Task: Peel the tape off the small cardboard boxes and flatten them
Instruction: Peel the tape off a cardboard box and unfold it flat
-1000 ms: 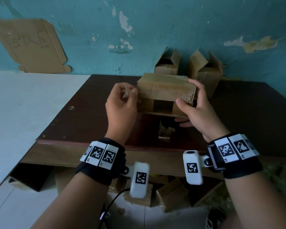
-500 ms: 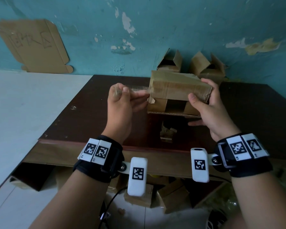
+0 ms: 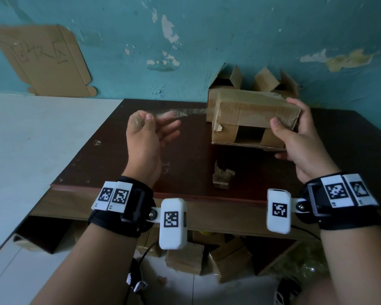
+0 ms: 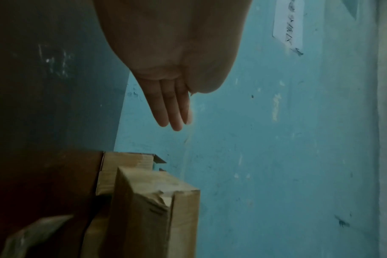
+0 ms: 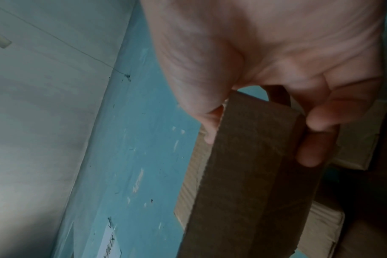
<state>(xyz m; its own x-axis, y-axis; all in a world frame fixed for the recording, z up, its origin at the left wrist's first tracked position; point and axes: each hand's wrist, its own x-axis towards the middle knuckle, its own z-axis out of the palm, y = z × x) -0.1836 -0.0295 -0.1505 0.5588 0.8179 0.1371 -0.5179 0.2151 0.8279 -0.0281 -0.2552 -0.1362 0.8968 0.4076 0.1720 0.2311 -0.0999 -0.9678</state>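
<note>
A small cardboard box (image 3: 251, 113) is held up above the dark table (image 3: 123, 159), gripped at its right end by my right hand (image 3: 295, 137), thumb in front and fingers behind; the right wrist view shows that box (image 5: 250, 174) close up. A clear strip of tape (image 3: 185, 112) stretches from the box's left end to my left hand (image 3: 145, 128). That hand pinches the tape's end between thumb and forefinger, with the other fingers (image 4: 172, 111) straight. In the left wrist view the box (image 4: 152, 209) sits lower down.
Two opened boxes (image 3: 227, 82) stand at the table's back against the teal wall. A crumpled wad of tape (image 3: 222, 177) lies near the front edge. More boxes (image 3: 207, 258) sit on the floor under the table. A flat cardboard sheet (image 3: 42, 60) leans on the wall at left.
My left hand has pulled leftward away from the box, drawing the tape out into a long strip. The right hand has shifted the box to the right.
</note>
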